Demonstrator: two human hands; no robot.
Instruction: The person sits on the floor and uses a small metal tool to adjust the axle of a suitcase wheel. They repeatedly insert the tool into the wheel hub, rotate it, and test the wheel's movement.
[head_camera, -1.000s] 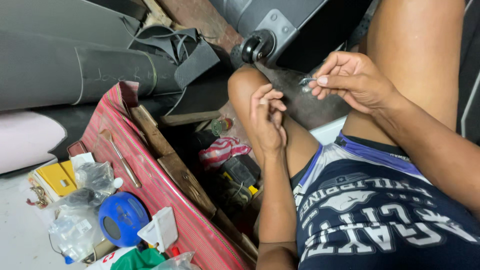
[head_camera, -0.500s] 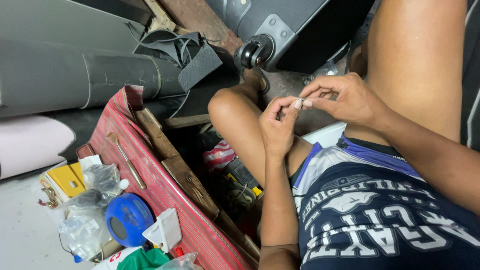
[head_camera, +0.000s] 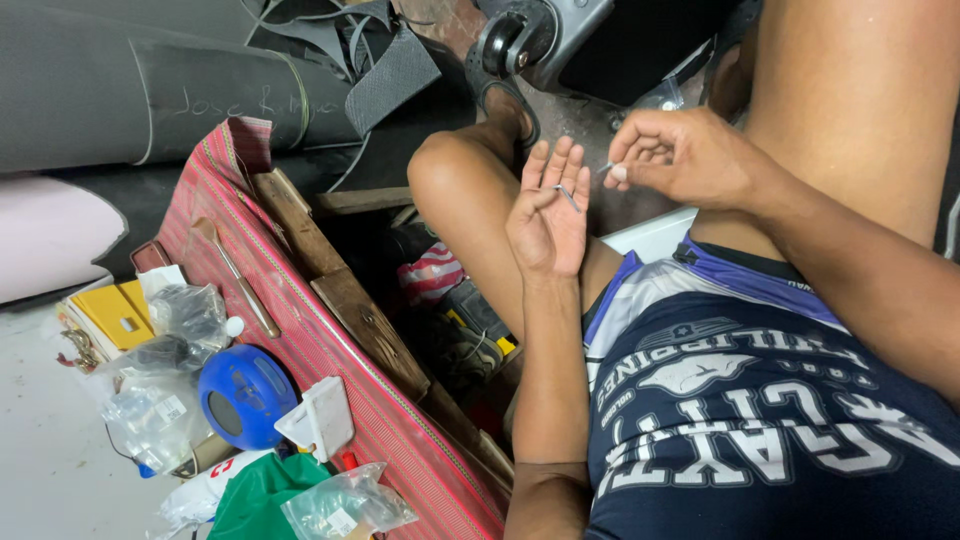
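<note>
Resting flat and wide open at frame centre, the left hand carries a small metal pin. Just right, the right hand pinches what may be another; the step looks like sorting tiny fasteners, calling next for a fine fingertip pick.

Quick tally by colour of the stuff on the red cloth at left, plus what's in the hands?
Blue: 1, round case
Yellow: 1, flat packet
White: 1, plastic piece
Green: 1, bag
Clear: 3, plastic bags
Metal: 2, thin pin on the open left hand; small piece in the right hand fingers
Total: 9
</note>
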